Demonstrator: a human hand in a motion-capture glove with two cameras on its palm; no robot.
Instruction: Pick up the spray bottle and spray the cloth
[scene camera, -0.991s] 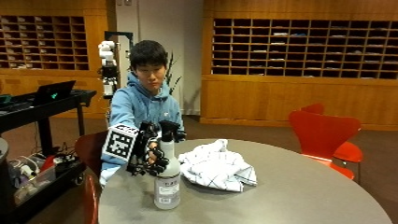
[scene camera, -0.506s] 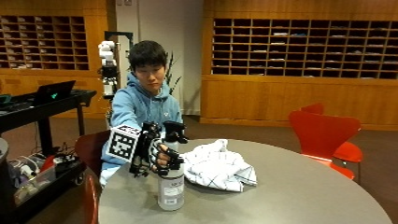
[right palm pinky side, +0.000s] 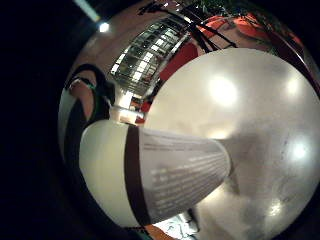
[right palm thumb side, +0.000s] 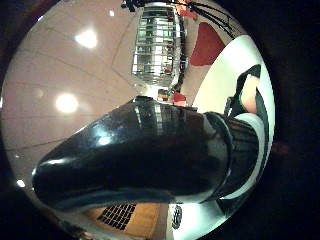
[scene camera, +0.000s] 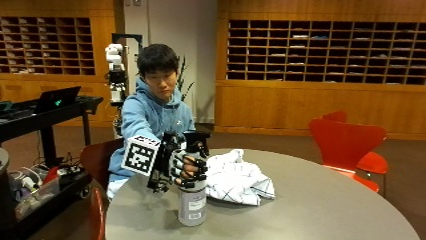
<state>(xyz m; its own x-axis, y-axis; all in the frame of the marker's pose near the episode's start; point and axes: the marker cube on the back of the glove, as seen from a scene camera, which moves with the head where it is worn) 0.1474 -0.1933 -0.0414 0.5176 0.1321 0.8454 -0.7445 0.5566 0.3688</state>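
Observation:
The spray bottle (scene camera: 192, 200) is a clear bottle with a black trigger head, upright near the front left of the round grey table (scene camera: 319, 210). My gloved right hand (scene camera: 181, 167) grips its neck and trigger head, fingers curled round it. The white checked cloth (scene camera: 236, 177) lies crumpled on the table just right of the bottle and behind it. In the little finger side palm view the bottle's labelled body (right palm pinky side: 170, 170) stretches from the palm toward the table top. In the thumb side palm view the black spray head (right palm thumb side: 135, 155) fills the middle.
A red chair (scene camera: 346, 145) stands at the table's far right. On the left stand a dark cart with a laptop (scene camera: 56, 100) and a low shelf with cables (scene camera: 40, 185). A bare table top lies right of the cloth.
My hand has closed round the bottle's neck and head; the bottle still stands at the same spot beside the cloth.

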